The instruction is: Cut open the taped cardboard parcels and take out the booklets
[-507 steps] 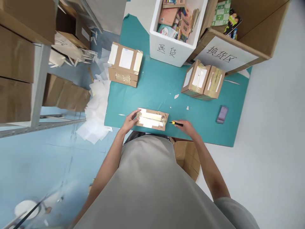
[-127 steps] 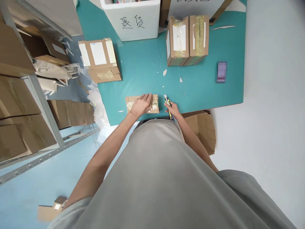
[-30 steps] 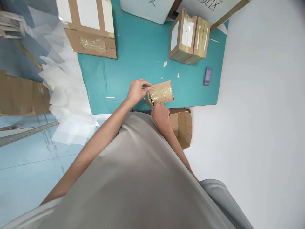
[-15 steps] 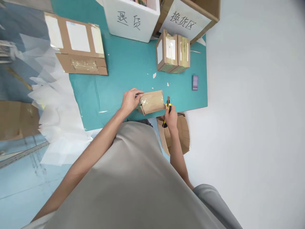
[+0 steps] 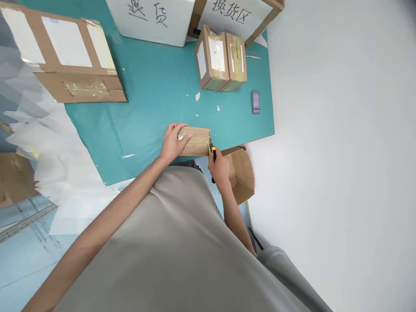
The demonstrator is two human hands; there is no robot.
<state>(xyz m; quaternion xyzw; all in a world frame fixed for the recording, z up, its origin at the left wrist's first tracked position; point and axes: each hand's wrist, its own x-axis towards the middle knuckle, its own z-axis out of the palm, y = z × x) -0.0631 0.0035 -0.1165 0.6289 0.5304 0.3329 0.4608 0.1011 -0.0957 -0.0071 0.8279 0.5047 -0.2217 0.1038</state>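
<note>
A small brown cardboard box [image 5: 198,142] with clear tape lies at the front edge of the green table. My left hand [image 5: 173,142] grips its left end, with the thumb across the top and the fingers over the far side. In my right hand [image 5: 220,167] is a yellow and black utility knife [image 5: 213,152], closed in the fist. Its tip is at the right end of the box; whether the blade has entered the tape or cardboard I cannot tell.
Two taped boxes [image 5: 221,60] stand at the back, before a white bin [image 5: 152,21] and a labelled carton [image 5: 235,15]. A large flattened carton [image 5: 81,86] lies left. A phone-like object [image 5: 255,102] is right. Below the edge sits an open carton [image 5: 243,177].
The knife has moved left, from beside the box to its right end. My left hand has shifted from the box's corner to a fuller grip over it. The camera view has shifted.
</note>
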